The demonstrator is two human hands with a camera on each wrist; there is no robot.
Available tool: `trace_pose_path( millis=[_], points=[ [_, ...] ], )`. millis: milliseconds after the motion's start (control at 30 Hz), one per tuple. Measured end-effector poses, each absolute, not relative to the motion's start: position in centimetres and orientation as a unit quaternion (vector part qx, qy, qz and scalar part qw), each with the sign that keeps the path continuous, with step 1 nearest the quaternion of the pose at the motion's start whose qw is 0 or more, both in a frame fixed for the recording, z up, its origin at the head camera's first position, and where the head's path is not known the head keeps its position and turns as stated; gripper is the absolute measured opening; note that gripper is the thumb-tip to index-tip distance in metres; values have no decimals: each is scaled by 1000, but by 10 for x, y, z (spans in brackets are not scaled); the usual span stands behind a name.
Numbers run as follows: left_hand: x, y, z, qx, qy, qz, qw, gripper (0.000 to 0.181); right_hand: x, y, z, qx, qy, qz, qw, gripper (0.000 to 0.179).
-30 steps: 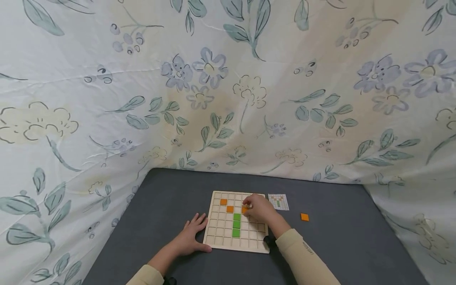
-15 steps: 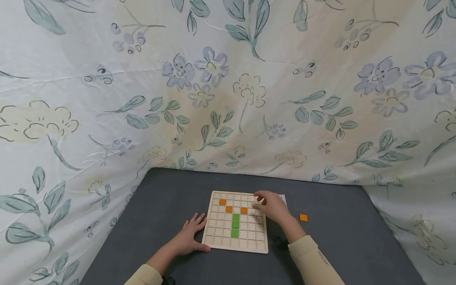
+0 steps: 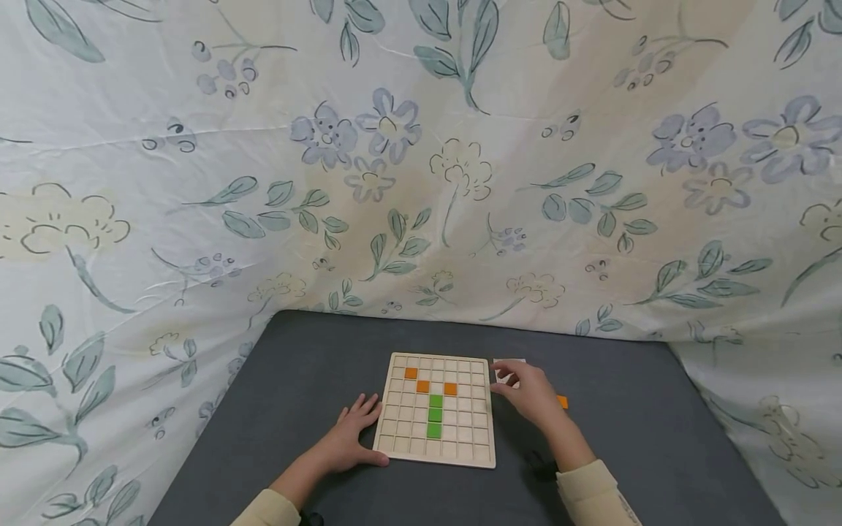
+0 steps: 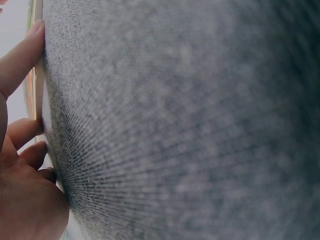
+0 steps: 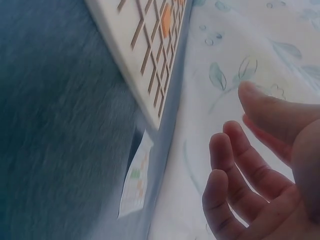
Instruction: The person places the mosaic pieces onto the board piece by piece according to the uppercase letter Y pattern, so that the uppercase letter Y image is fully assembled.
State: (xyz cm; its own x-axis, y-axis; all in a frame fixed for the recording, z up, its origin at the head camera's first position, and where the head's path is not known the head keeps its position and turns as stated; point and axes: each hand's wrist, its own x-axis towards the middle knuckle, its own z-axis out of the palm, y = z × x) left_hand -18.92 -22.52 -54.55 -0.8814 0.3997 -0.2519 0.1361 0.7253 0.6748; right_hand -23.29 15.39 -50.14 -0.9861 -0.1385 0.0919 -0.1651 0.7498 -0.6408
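A wooden grid board (image 3: 465,438) lies flat on the dark table. Set in its squares are orange tiles (image 3: 423,386) and a column of green tiles (image 3: 435,415). My left hand (image 3: 349,437) rests along the board's left edge, fingers spread, thumb at the near left corner; the left wrist view shows the fingertips against the rim. Just right of the board, above the table, is my right hand (image 3: 529,394), its fingers loosely bent with nothing between them in the right wrist view (image 5: 260,170). Partly behind it lies a small pattern card (image 5: 135,182).
A loose orange tile (image 3: 563,402) lies on the table right of the right hand, mostly covered by it. Floral fabric (image 3: 421,183) hangs behind the table (image 3: 329,343) and along its sides.
My right hand has let go of an orange tile in the board and moved right, off the board and over the card. The left hand has stayed in place.
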Motion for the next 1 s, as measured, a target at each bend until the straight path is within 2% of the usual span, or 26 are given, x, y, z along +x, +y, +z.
trace_pose_path(
  millis=[433,1000],
  points=[
    [-183,-220,-551,147,908,341,195,110,-215,207,-510,40,-943,329,27,44],
    [-180,-219,-550,145,909,345,185,109,-211,260,-522,23,-956,294,-5,47]
  ],
)
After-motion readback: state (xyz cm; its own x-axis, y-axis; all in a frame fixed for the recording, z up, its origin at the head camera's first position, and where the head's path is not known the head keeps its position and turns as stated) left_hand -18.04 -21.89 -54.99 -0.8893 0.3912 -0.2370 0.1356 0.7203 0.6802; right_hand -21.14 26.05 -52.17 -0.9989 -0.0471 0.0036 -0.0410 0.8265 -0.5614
